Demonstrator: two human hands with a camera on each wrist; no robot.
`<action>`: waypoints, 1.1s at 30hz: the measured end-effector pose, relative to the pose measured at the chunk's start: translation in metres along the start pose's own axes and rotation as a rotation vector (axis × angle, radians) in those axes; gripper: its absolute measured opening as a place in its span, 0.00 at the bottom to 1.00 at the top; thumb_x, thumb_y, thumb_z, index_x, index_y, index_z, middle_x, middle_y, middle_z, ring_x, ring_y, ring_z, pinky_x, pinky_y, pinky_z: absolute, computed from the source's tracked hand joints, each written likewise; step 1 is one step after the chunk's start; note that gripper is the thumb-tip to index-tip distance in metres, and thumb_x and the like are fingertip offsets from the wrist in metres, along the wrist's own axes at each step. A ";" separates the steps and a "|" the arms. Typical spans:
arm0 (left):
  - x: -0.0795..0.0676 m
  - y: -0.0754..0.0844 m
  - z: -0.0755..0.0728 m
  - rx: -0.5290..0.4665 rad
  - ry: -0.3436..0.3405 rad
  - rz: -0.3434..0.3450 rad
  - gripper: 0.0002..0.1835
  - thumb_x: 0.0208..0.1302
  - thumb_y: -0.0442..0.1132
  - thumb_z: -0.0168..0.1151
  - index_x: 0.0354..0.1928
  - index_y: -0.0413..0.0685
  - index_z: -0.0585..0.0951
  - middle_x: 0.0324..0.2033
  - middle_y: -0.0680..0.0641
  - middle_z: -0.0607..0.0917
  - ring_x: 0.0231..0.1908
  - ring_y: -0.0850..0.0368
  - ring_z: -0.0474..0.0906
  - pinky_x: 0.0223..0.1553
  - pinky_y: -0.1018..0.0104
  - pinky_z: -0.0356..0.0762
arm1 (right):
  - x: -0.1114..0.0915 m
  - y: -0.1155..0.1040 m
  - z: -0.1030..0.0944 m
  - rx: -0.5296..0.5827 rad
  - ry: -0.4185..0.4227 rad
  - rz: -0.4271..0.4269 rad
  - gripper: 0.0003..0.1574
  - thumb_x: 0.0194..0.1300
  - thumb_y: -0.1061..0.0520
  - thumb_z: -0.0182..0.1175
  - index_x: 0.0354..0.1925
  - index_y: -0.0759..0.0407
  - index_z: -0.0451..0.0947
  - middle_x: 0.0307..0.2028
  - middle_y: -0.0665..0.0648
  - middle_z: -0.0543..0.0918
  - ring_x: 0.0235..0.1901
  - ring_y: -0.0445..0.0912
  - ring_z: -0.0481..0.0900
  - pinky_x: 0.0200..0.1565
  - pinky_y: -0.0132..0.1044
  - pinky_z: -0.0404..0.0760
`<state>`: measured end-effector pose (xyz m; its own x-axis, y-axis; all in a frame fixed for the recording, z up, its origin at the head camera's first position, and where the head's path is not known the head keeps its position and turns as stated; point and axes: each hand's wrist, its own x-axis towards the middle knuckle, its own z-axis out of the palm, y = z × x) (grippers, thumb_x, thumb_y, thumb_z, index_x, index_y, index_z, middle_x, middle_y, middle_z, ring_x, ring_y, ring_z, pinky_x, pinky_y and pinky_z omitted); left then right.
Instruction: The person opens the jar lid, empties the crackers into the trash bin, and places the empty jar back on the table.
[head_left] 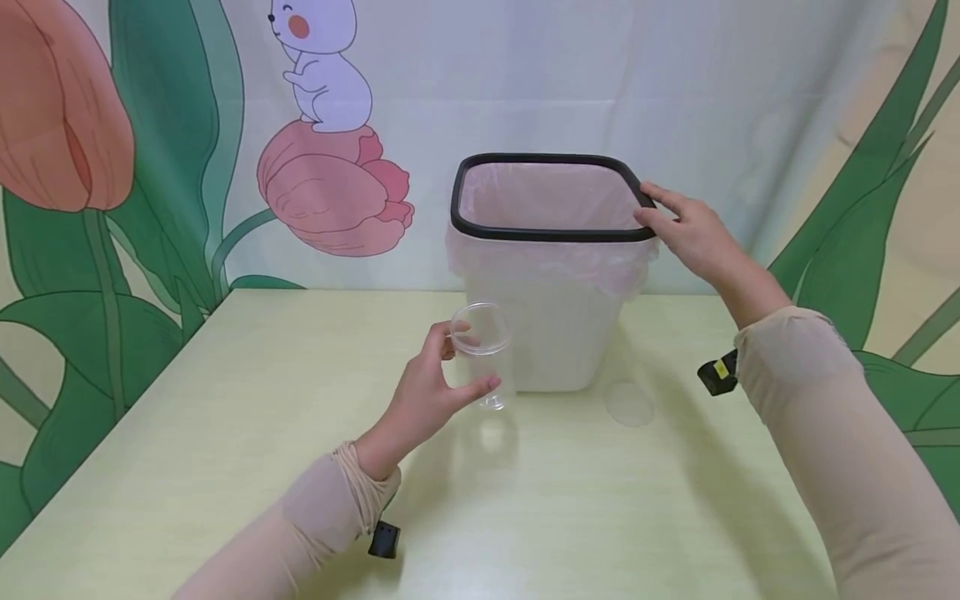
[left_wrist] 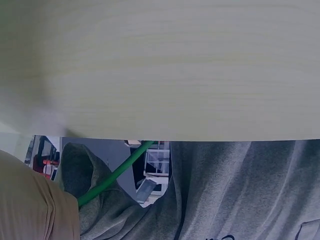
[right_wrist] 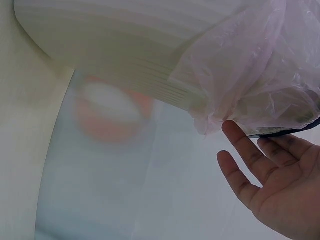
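Observation:
My left hand [head_left: 431,387] holds a clear plastic cup [head_left: 482,367] upright, its thumb and fingers on opposite sides of the wall. The cup narrows to a small foot, and its reflection shows on the tabletop below it. At the right edge of a white trash can [head_left: 558,333], my right hand [head_left: 690,232] rests on the black rim [head_left: 555,236]. Its thumb and forefinger lie on the rim; in the right wrist view other fingers [right_wrist: 250,152] spread loosely below, beside the pink bag. The left hand and cup are out of the left wrist view.
A thin pink bag [head_left: 551,196] lines the can and folds over its outside. On the pale table [head_left: 225,433], a clear round disc [head_left: 630,404] lies right of the can's base. Behind stands a curtain [head_left: 675,75] printed with flowers and an animal.

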<state>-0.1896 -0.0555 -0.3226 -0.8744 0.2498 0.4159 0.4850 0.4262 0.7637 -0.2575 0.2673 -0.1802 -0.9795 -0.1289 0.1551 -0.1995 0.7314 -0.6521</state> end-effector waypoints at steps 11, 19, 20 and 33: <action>-0.011 -0.010 0.019 -0.026 -0.104 -0.043 0.39 0.51 0.42 0.74 0.63 0.45 0.65 0.51 0.46 0.82 0.56 0.47 0.76 0.61 0.48 0.69 | -0.002 0.001 0.002 -0.014 0.001 0.009 0.40 0.72 0.36 0.42 0.76 0.45 0.47 0.76 0.60 0.48 0.71 0.65 0.55 0.68 0.62 0.57; -0.016 -0.015 0.027 -0.024 -0.145 -0.053 0.38 0.51 0.43 0.74 0.62 0.47 0.65 0.53 0.46 0.81 0.56 0.46 0.75 0.58 0.46 0.71 | -0.004 0.001 0.001 -0.013 0.009 0.011 0.40 0.72 0.37 0.42 0.75 0.45 0.47 0.76 0.60 0.48 0.71 0.64 0.55 0.68 0.62 0.57; -0.016 -0.016 0.028 -0.027 -0.146 -0.055 0.38 0.51 0.43 0.75 0.62 0.48 0.65 0.53 0.46 0.81 0.56 0.46 0.75 0.58 0.45 0.71 | -0.004 0.001 0.002 -0.015 0.010 0.009 0.40 0.72 0.37 0.42 0.75 0.45 0.47 0.76 0.60 0.49 0.71 0.64 0.56 0.68 0.62 0.57; -0.020 -0.028 0.037 -0.047 -0.192 -0.081 0.37 0.49 0.41 0.76 0.60 0.47 0.67 0.53 0.42 0.82 0.56 0.40 0.76 0.57 0.42 0.72 | -0.006 0.000 0.001 -0.005 0.015 0.006 0.40 0.72 0.36 0.42 0.75 0.44 0.47 0.76 0.59 0.48 0.71 0.64 0.56 0.68 0.62 0.57</action>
<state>-0.1854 -0.0403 -0.3702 -0.8896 0.3798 0.2538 0.4083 0.4117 0.8147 -0.2520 0.2675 -0.1813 -0.9801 -0.1144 0.1622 -0.1933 0.7355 -0.6494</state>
